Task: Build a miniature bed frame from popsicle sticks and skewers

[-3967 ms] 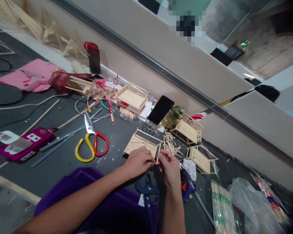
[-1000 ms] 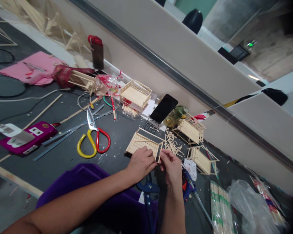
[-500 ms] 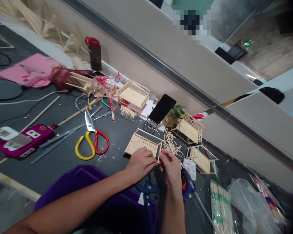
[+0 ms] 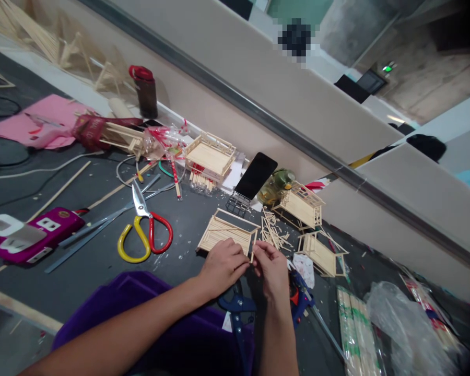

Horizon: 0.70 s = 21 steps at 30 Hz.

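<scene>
A small model made of thin wooden sticks [image 4: 224, 233], with a slatted deck and raised side rails, lies on the dark table before me. My left hand [image 4: 225, 263] is curled over its near right part, fingers closed on the edge; the fingertips are partly hidden. At the model's right end, my right hand [image 4: 272, 263] pinches a short wooden stick [image 4: 253, 247] between thumb and fingers, held against the frame. The two hands nearly touch. Beyond the right hand lies a pile of short cut sticks [image 4: 273, 230].
Scissors [image 4: 141, 230] and a purple power strip [image 4: 35, 235] lie left. Behind stand a phone [image 4: 256, 176] and another stick model [image 4: 210, 155]. Two more stick models, a blue glue gun [image 4: 303, 300] and bagged sticks [image 4: 356, 329] are at right. Navy-handled pliers [image 4: 238, 308] lie below my hands.
The view has shifted slightly, moving the scene a little to the left. Both hands keep their hold at the model's right end, with only small finger movement.
</scene>
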Tool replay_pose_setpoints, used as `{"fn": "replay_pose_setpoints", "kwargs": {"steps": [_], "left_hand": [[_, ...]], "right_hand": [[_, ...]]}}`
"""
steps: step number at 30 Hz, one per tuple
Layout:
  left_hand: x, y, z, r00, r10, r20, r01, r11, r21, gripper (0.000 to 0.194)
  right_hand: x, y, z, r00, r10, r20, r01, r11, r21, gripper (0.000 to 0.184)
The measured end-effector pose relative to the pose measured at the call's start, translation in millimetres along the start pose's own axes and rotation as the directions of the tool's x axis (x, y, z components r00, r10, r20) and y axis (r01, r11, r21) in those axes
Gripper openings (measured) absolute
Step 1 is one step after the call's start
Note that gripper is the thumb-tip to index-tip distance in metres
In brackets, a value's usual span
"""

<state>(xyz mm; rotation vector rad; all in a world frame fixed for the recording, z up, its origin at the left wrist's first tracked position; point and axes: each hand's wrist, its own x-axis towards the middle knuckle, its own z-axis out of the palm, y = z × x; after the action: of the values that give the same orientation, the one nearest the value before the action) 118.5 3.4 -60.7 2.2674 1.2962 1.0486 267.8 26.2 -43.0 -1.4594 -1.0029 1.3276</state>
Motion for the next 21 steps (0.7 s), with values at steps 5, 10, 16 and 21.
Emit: {"fn": "replay_pose_setpoints", "kwargs": {"steps": [5, 10, 16, 21], "left_hand": [[-1.4, -2.4, 1.0, 1.000, -0.009, 0.024, 0.010, 1.000, -0.012, 0.021], [0.1, -3.8, -3.8, 0.998, -0.033, 0.053, 0.037, 0.997, -0.066, 0.012], [2.9, -4.8, -9.5, 0.999, -0.045, -0.012, 0.043, 0.990, -0.138, 0.015], [3.7, -7.5, -12.4, 0.990, -0.048, -0.134, 0.024, 0.984, -0.175, 0.015]], "right_hand": [[0.9, 0.0, 0.6, 1.000, 0.003, 0.013, -0.003, 1.000, -0.001, 0.039], [1.2, -1.7, 1.3, 1.000, -0.003, 0.017, 0.003, 1.000, 0.002, 0.036], [1.2, -6.3, 3.7, 1.000, -0.015, 0.002, 0.015, 1.000, 0.008, 0.034], [1.4, -9.6, 5.1, 1.000, -0.003, -0.014, 0.004, 0.999, 0.048, 0.033]]}}
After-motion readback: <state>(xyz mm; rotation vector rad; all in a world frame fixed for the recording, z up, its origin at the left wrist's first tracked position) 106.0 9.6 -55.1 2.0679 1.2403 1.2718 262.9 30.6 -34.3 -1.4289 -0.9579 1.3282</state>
